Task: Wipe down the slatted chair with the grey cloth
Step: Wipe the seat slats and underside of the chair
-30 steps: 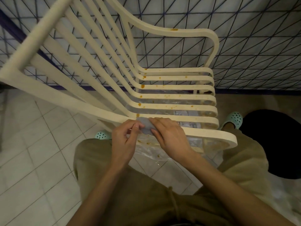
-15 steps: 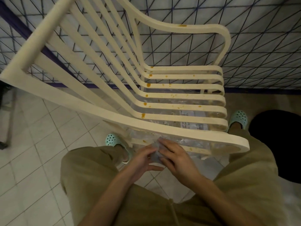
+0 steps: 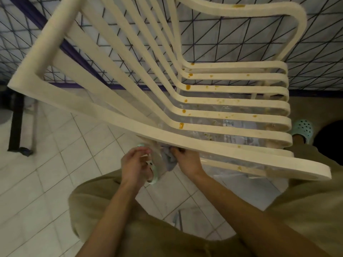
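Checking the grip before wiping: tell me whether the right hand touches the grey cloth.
Touching. The head view shows the right hand with fingers pressed into the grey cloth.

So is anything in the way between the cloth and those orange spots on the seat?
Yes. The grey cloth sits bunched between both hands, the left hand and right hand, below the chair's near armrest. That armrest lies between the cloth and the orange spots on the seat slats, so the cloth must come up over it.

grey cloth (image 3: pixel 169 160) mostly hidden under chair rail (image 3: pixel 232 151), right fingertips perhaps tucked behind it
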The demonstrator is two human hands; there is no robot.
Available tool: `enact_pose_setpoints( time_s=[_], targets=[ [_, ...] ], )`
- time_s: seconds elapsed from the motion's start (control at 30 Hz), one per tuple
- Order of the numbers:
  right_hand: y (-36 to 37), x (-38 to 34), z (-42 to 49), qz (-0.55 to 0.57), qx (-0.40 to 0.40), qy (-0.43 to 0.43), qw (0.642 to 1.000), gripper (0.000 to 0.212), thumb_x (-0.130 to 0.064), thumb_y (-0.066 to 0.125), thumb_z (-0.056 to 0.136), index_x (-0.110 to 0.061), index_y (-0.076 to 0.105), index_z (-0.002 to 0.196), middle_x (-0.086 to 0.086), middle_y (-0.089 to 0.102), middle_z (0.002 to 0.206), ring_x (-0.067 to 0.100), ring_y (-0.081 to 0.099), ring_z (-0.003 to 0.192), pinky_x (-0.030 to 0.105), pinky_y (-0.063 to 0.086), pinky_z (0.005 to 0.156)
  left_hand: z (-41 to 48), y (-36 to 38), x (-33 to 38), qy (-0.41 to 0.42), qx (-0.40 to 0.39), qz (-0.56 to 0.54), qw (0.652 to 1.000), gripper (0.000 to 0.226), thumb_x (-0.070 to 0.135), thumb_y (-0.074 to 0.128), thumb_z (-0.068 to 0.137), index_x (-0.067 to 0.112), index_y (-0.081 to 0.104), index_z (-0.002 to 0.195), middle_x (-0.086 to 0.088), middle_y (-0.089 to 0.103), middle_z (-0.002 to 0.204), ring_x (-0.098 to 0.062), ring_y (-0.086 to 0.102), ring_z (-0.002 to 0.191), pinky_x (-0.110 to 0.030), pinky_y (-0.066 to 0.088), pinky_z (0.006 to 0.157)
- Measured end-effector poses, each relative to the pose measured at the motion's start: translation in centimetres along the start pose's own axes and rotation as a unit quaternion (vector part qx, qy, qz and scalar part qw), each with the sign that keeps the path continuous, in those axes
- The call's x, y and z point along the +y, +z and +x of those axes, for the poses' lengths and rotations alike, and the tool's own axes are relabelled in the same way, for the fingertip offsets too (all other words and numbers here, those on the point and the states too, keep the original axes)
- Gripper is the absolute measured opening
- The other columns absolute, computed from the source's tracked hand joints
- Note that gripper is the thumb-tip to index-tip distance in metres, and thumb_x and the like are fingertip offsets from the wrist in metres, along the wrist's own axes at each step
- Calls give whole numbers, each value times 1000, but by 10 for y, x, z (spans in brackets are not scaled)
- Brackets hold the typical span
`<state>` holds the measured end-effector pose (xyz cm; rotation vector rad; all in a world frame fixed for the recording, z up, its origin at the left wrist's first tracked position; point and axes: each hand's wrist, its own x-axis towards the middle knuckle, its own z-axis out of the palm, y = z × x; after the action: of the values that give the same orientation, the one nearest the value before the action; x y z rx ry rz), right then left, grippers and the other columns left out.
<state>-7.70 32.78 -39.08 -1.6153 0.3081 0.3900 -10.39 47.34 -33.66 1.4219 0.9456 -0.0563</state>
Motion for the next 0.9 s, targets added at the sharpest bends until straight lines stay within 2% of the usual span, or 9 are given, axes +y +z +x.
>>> enact_pose_setpoints(
  time_s=[0.07,0.13,0.23,0.37,0.5,0.6,0.73,0.83,0.9],
  targets=[
    [23,-16,-6,15,13,-30,999,19,-13,62,94,1,65,107,15,69,107,8,64,98,24,49,89,5,-12,7,60,74,24,995,20,5,50,92,15,66,88,-15,69,101,-29,62,87,-34,49,66],
    [43,-28,-13,45,14,-61,997,20,-14,61,95,-2,63,111,10,69,107,5,64,100,24,51,93,8,-18,16,106,80,15,991,20,12,46,97,22,63,97,-7,68,105,-25,64,99,-34,52,73],
    [57,-32,-22,58,2,-96,994,21,-24,57,94,-11,67,107,4,70,100,13,65,100,37,52,95,8,-5,28,119,25,-2,993,27,26,35,104,23,60,115,10,68,107,-7,63,103,-28,52,85],
    [63,-23,-24,59,2,-139,988,24,-17,57,94,-17,67,116,-4,70,109,6,63,108,26,50,98,2,21,23,27,-71,-109,991,29,34,33,103,27,62,106,13,72,89,-3,65,89,-20,51,81],
    [63,5,-15,127,11,-61,990,20,3,48,97,-9,64,98,-3,64,88,5,60,87,22,49,88,8,22,15,12,-68,-135,988,32,36,31,104,28,58,118,9,70,107,-11,61,106,-32,43,99],
    [61,6,-17,144,41,-21,989,8,-7,55,95,0,58,96,9,50,76,8,49,75,18,45,72,16,15,5,12,-75,-98,992,25,34,34,104,32,58,111,10,68,109,-8,60,108,-38,40,107],
    [65,-4,-25,101,28,-98,990,19,-5,56,94,-16,69,102,4,70,91,8,66,94,24,52,88,24,11,-1,-52,-108,-90,989,41,43,31,102,20,61,115,-2,67,112,-17,61,106,-33,45,98],
    [64,-14,-28,117,25,-143,983,24,-12,58,94,-14,69,115,3,71,108,16,65,110,35,52,98,33,17,-3,-81,-102,-48,990,39,20,24,106,1,52,125,-15,56,115,-13,53,78,-25,51,78],
    [61,-12,-26,165,12,-129,978,26,-19,57,93,-22,71,114,-1,71,109,20,64,111,42,50,100,35,19,-2,-113,-114,-59,985,39,28,25,105,9,58,114,-13,60,111,-17,54,80,-33,45,92]
  ],
)
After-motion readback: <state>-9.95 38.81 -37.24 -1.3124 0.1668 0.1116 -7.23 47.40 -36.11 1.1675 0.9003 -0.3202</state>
